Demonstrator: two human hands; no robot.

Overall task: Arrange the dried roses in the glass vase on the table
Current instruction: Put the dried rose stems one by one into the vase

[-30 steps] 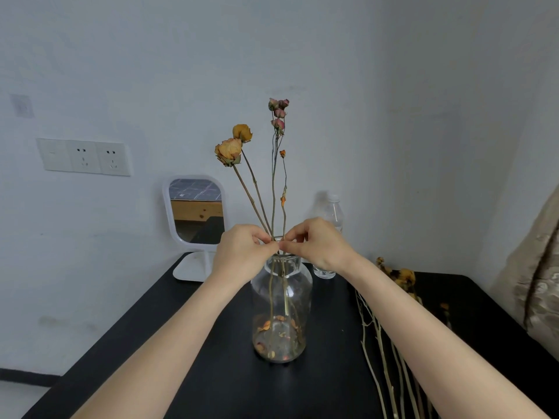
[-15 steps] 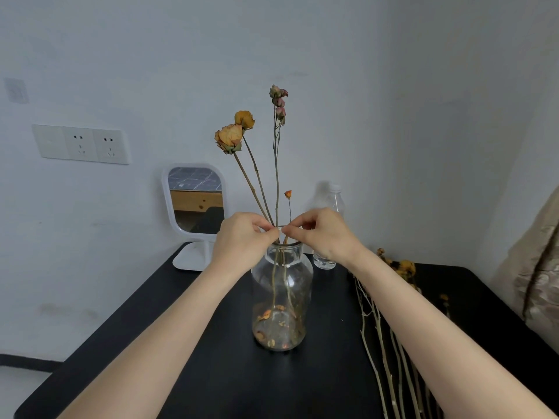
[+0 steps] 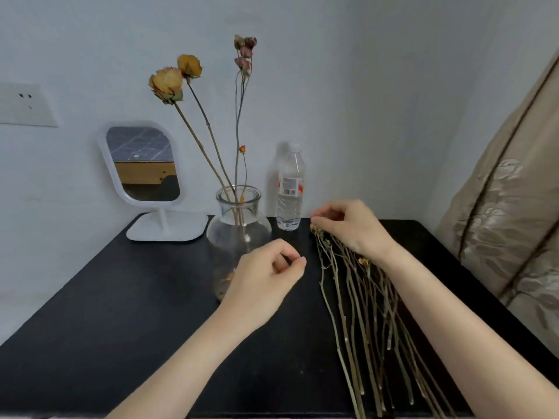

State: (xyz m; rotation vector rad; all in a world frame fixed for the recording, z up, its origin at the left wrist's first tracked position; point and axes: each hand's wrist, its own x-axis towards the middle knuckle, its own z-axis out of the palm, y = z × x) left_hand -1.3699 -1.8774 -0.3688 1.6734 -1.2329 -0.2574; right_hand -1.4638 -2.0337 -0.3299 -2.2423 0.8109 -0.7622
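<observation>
The glass vase (image 3: 239, 234) is standing on the black tabletop (image 3: 121, 313) toward its back edge, with four dried stems already sitting in it: two yellow roses (image 3: 169, 83) leaning to the left, a tall stalk of pink buds (image 3: 245, 52) rising nearly upright, and a short stem with a small orange bud (image 3: 242, 149) just above the rim. The remaining loose dried roses (image 3: 363, 313) are lying in a bundle on the tabletop to the right of the vase, heads pointing toward the wall. The left grip (image 3: 263, 276) is hovering in front of the vase's lower body, fingers curled with thumb and forefinger tips meeting and nothing visible between them. The right grip (image 3: 352, 226) is reaching over the head end of the bundle, fingers bent down beside a small bud; whether it is actually pinching a stem cannot be told. A plastic water bottle (image 3: 289, 189) is standing just behind the vase's right side, and a white mirror (image 3: 142, 167) is sitting to its left.
</observation>
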